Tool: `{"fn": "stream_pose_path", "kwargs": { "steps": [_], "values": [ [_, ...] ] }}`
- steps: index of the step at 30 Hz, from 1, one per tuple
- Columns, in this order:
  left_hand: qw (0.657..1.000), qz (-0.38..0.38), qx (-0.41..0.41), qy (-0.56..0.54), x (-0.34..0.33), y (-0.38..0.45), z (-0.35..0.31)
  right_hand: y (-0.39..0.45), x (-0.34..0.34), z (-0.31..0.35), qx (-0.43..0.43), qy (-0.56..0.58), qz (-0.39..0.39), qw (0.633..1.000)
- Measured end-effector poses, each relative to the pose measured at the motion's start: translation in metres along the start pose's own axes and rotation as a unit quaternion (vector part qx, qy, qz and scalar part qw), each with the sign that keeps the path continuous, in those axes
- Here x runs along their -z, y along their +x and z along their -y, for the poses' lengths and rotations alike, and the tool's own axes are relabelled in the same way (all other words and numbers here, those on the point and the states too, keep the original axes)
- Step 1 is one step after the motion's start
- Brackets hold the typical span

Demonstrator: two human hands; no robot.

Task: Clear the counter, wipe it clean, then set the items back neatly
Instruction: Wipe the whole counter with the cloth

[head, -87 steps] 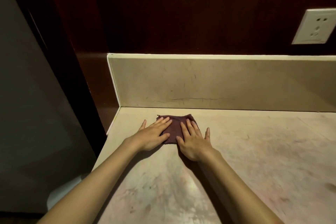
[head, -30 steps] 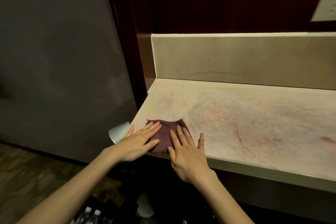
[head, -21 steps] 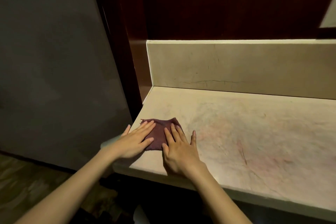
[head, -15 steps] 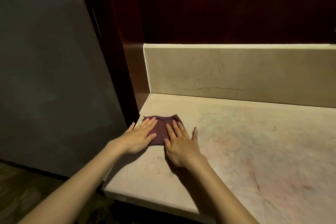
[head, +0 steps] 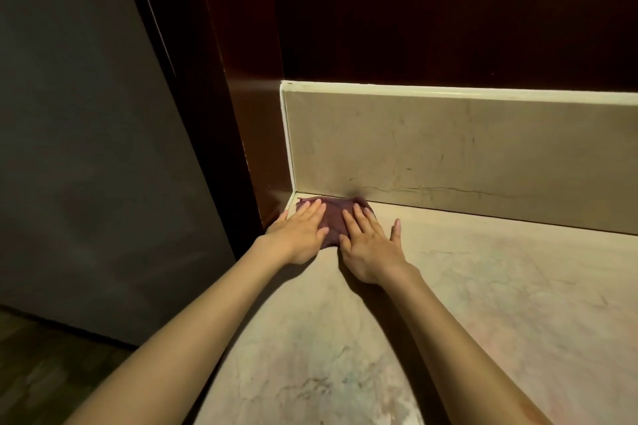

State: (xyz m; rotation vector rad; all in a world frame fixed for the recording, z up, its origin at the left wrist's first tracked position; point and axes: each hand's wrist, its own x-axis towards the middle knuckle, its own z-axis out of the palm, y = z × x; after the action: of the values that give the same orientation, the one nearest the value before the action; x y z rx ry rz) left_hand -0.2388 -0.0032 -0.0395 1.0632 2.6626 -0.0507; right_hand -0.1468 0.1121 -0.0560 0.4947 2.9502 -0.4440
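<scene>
I see both arms extended, left hand (head: 296, 237) and right hand (head: 368, 244) flat, fingers straight, pressing side by side on the folded dark maroon cloth (head: 334, 221). The cloth lies in the far left corner of the beige marble counter (head: 483, 304), touching the beige stone backsplash (head: 466, 155).

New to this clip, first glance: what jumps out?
Two bare hands, the left hand and the right hand, press flat, side by side, on a dark maroon cloth. The cloth sits in the back left corner of the pale marbled counter, right up against the beige backsplash. Above and to the left, dark red-brown wood panelling frames the scene.
</scene>
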Motion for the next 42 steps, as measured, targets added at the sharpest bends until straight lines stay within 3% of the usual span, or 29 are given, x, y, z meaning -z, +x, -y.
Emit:
{"fn": "stream_pose_path", "kwargs": {
  "steps": [11,39,42],
  "values": [
    [0.999,-0.008,-0.021,-0.024,0.001,0.002,0.002,0.004,0.004,-0.002,-0.007,-0.005,-0.003,1.0],
    [0.989,-0.066,-0.055,-0.118,-0.089,-0.275,-0.033,-0.264,-0.055,0.025,0.108,0.01,0.002,0.994],
    [0.983,-0.077,-0.074,-0.152,-0.09,-0.276,-0.029,-0.263,-0.047,0.018,0.122,0.095,0.025,0.988]
  ]
}}
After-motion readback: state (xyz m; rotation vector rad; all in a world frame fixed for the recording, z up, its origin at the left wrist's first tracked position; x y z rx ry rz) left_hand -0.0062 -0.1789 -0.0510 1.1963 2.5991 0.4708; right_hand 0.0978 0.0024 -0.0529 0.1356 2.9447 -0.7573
